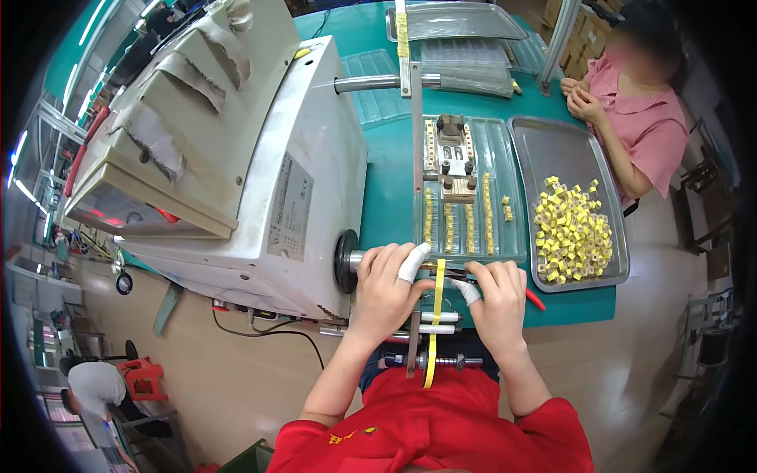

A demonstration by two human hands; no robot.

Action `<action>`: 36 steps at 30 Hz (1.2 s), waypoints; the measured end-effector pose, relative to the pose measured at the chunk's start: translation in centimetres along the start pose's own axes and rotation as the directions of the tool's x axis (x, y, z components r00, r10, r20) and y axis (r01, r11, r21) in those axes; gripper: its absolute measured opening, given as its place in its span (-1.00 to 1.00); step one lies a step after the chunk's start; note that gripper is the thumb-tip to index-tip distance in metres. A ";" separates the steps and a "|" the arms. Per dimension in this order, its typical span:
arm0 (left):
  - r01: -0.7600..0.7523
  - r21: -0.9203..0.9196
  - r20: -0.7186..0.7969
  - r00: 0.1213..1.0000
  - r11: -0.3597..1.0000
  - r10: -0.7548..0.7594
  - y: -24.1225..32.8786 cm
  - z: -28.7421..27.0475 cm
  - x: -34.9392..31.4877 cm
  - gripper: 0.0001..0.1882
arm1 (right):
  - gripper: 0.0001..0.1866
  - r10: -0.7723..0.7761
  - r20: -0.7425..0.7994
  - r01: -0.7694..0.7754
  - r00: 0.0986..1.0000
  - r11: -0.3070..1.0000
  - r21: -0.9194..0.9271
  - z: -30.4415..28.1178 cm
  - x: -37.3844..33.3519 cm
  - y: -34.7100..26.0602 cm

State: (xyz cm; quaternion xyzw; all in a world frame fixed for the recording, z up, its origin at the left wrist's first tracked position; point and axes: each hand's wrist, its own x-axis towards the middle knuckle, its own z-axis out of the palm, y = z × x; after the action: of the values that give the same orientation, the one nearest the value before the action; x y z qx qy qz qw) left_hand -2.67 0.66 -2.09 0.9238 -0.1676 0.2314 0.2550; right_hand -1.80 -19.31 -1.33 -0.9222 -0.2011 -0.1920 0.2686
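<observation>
My left hand (388, 285) is closed at the end of the machine's shaft (356, 260), fingers curled and a white finger cover on one finger. What it grips is hidden. My right hand (500, 298) is bent inward opposite it, also with a white finger cover. A thin dark tip shows by its fingers and a red handle (535, 299) sticks out beyond it, so it appears closed on a slim red-handled tool. Between both hands runs a narrow yellow tape (438, 303), hanging down over white rollers (438, 318) toward my lap.
A white machine (307, 158) stands at left. Beyond my hands, a clear tray (505, 162) holds rows of small yellow-wrapped parts and a metal fixture (456, 162). A metal tray (544, 142) with loose yellow parts (572, 232) lies at right. A person in pink (643, 110) sits beyond it.
</observation>
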 end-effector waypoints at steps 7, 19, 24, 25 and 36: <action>-0.024 0.071 0.005 1.000 0.997 0.024 -0.1 0.5 -0.2 -0.42 | -0.64 0.017 -0.007 -0.017 1.000 1.000 0.024 0.3 0.4 -0.2; 0.005 0.037 0.080 0.997 0.999 -0.008 -0.2 -0.3 -0.2 -0.37 | -0.59 -0.013 -0.077 0.014 0.997 1.000 0.010 0.4 0.7 0.4; -0.029 0.072 0.071 0.997 0.997 0.024 0.1 -0.1 0.0 -0.36 | -0.71 0.355 0.426 -0.534 0.832 0.310 0.786 4.9 0.1 0.4; -0.025 0.073 0.072 0.997 0.997 0.019 0.1 -0.1 0.0 -0.37 | -0.76 0.351 0.436 -0.523 0.829 0.205 0.828 5.8 -0.3 0.6; 0.006 0.025 0.096 0.995 1.000 -0.009 -0.1 -0.3 -0.2 -0.33 | -0.81 0.612 0.256 -0.432 0.748 0.157 0.888 7.2 -1.6 0.4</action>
State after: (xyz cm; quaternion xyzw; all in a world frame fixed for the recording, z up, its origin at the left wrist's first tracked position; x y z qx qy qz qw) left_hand -2.88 0.96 -2.05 0.9375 -0.1734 0.1878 0.2361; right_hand -1.18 -15.87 -7.86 -0.6033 0.0827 -0.0172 0.7930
